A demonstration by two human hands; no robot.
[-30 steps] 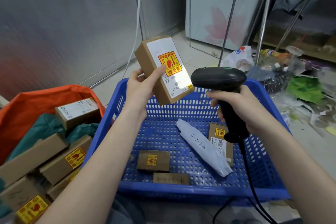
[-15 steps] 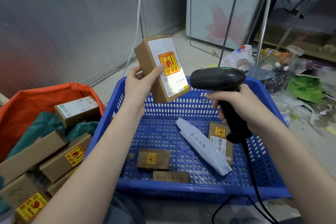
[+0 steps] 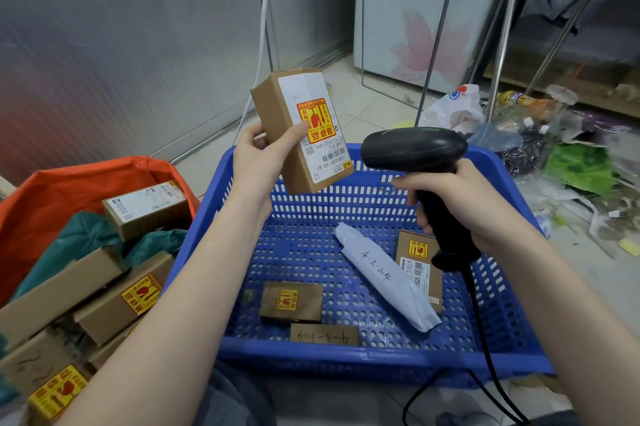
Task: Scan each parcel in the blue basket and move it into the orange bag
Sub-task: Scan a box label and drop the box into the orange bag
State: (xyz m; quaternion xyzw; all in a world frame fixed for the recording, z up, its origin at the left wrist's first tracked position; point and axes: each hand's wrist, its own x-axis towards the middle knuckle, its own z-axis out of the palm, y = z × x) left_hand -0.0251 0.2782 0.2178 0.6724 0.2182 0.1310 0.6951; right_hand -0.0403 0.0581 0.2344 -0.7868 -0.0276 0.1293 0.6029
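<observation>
Orange bag [image 3: 69, 183] sits far left, mouth open, stuffed with brown boxes [image 3: 114, 301] and teal mailers [image 3: 86, 235]; several boxes carry yellow-red fragile stickers. Just right of it, touching or nearly so, the blue basket [image 3: 381, 356] on the floor. Left hand [image 3: 263, 162] grips a held box [image 3: 301, 129] above the basket's far-left rim, thumb across the label face, fingers curled behind it. Box tilted, white label and fragile sticker turned toward the scanner [image 3: 415, 152]. Inside the basket, left to right: small box [image 3: 291, 301] with sticker, lying flat near the front; cardboard tag [image 3: 323, 334] with handwriting against the near wall; white mailer [image 3: 384, 273], rolled, lying diagonally with "4-2-20" written on it; labelled box [image 3: 419, 263] partly under the mailer's right side. Right hand [image 3: 464, 204] wrapped round the scanner's handle, head aimed left at the held box, just beside it, not touching. Black cord [image 3: 485, 339] runs down from the handle over the near rim. Far right: floor litter [image 3: 571, 162], plastic bags, metal rack legs.
</observation>
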